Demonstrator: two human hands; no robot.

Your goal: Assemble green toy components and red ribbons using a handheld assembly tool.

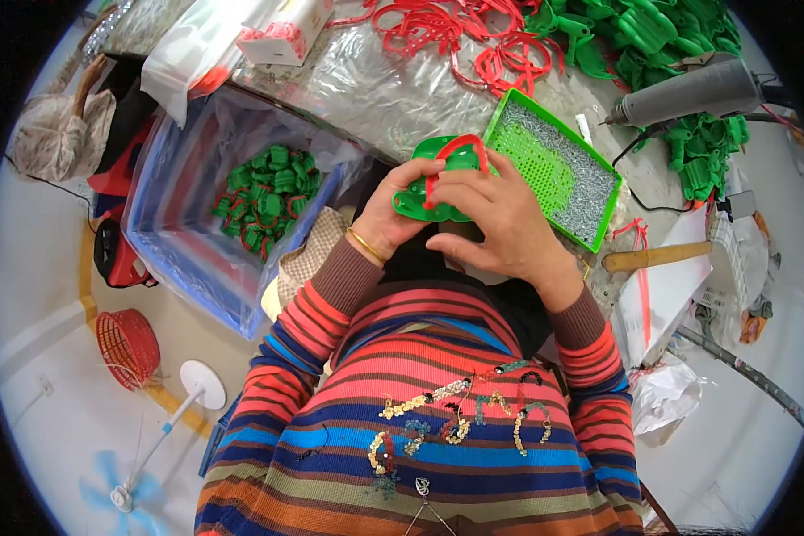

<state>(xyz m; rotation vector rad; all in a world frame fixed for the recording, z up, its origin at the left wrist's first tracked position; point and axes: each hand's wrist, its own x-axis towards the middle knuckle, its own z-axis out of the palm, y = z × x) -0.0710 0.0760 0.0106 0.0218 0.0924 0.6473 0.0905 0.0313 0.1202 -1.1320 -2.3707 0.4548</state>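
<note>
My left hand (pixel 391 207) grips a green plastic piece (pixel 460 161) with a rounded outline, thumb on its upper face. A red strap (pixel 463 141) loops up over the piece. My right hand (pixel 500 214) reaches across from the other side, its curled fingers on the red strap and the thumb held apart below. The fingers hide part of the green piece and the strap's ends. Just beyond my right hand lies a green tray (pixel 500 109) with small silver screws (pixel 590 192) and a light green perforated area.
On the left, a blue lined crate (pixel 143 205) contains several green pieces with red straps (pixel 272 196). Loose red straps (pixel 438 31) and heaped green parts (pixel 648 31) lie at the back. An electric screwdriver (pixel 688 94) and a wooden-handled tool (pixel 657 257) are at right.
</note>
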